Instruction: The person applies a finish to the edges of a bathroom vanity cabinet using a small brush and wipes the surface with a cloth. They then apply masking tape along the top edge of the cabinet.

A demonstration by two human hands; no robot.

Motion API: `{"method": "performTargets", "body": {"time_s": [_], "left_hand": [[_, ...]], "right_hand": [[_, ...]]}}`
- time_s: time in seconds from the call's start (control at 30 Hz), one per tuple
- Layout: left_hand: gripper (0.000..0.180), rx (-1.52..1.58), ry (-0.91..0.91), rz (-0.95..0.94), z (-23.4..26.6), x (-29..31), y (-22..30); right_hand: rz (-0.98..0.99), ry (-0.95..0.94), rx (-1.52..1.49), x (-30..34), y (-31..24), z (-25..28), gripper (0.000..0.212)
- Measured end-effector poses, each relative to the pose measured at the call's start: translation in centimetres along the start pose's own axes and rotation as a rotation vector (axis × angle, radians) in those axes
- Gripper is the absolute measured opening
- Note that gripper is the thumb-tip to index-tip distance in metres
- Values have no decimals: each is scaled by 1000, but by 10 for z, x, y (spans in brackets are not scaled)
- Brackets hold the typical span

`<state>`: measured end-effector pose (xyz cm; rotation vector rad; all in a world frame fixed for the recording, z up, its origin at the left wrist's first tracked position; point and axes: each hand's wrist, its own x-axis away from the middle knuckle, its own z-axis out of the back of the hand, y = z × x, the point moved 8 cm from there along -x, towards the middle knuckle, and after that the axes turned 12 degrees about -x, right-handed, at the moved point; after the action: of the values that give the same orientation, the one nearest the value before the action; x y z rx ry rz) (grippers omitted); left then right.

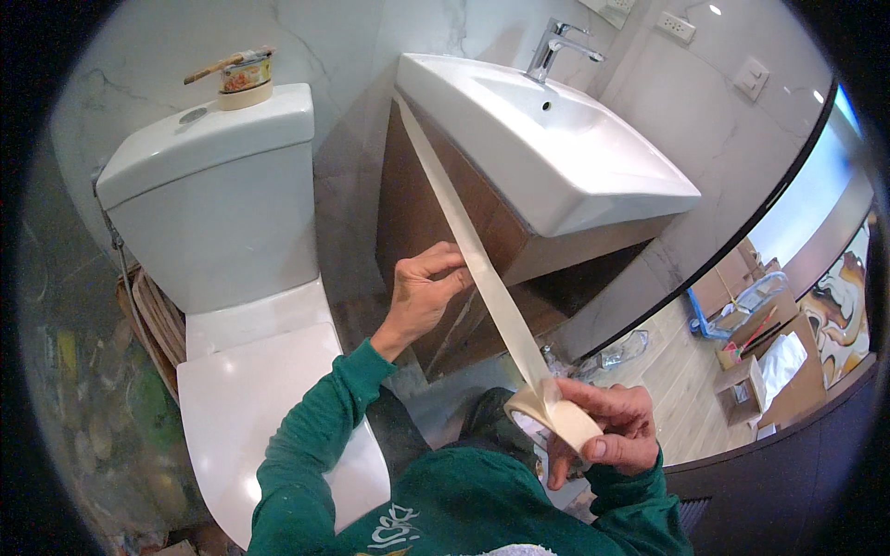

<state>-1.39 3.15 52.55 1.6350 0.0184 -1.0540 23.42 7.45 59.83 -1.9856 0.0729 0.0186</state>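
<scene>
My right hand (616, 431) grips a roll of cream masking tape (577, 428) at the lower middle. From the roll a long strip of tape (451, 202) runs up and to the left, its far end at the side of the brown wood-look vanity cabinet (482, 222), just under the white washbasin (593, 199). My left hand (426, 289) is closed at the strip's left edge, thumb and fingers pinched together there; part of the fingertips is hidden by the tape. Between the cabinet and the roll, the strip is stretched taut.
On the left stands a white toilet (232, 176) with its lid (269, 408) down. A tin (247, 71) with a brush (211, 69) across it rests on another tape roll (246, 96) on the tank. A chrome faucet (556, 46) rises behind the basin. Through the doorway lie boxes (805, 366).
</scene>
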Motion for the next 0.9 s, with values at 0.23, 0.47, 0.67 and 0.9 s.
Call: {"method": "performTargets", "body": {"time_s": [0.23, 0.47, 0.67, 0.9], "left_hand": [[19, -396, 128, -274, 13, 4, 2], [27, -725, 115, -549, 7, 2, 13], [34, -837, 140, -632, 8, -2, 10], [43, -928, 116, -728, 5, -5, 10]], "right_hand": [[-26, 137, -109, -10, -9, -6, 61], [-94, 171, 2, -14, -15, -20, 61], [-145, 191, 56, -23, -18, -23, 55], [-197, 196, 80, -25, -18, -18, 54]]}}
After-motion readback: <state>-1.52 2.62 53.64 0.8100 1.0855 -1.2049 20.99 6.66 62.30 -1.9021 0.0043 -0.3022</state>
